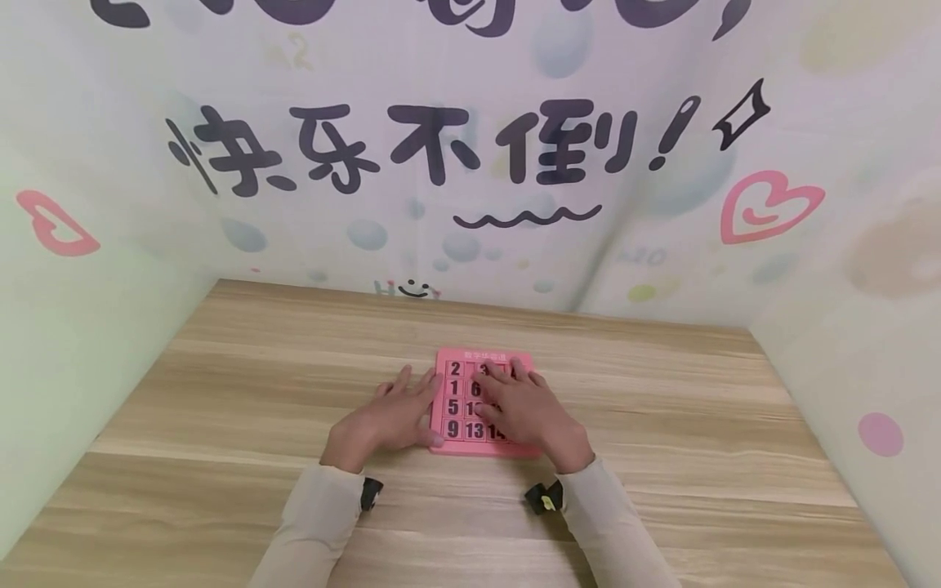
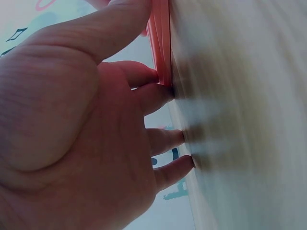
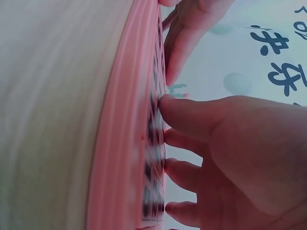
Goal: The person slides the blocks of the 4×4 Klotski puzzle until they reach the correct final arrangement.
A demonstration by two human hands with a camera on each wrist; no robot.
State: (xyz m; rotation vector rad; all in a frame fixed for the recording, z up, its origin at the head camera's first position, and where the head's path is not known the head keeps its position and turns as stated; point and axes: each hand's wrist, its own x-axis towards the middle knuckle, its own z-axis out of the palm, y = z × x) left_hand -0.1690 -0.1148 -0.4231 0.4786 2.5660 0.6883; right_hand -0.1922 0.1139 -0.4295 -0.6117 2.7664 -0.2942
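A pink number sliding puzzle [image 1: 488,448] lies flat on the table, its black-numbered tiles facing up. My left hand [image 1: 390,416] rests along its left side, thumb at the lower left corner. The index finger [image 2: 136,74] touches the pink frame in the left wrist view, and the outer fingers reach down to the tabletop. Over the right half of the puzzle lies my right hand [image 1: 525,408], fingers spread with their tips on the tiles. In the right wrist view its thumb [image 3: 192,112] meets the tile face. Several tiles on the right are hidden beneath this hand.
The wood-grain table [image 1: 220,392] extends around the puzzle on all sides. A printed white cloth backdrop [image 1: 353,237] with dark lettering hangs behind the far edge, and pale walls stand at both sides. Dark wrist straps [image 1: 371,494] show at the sleeves.
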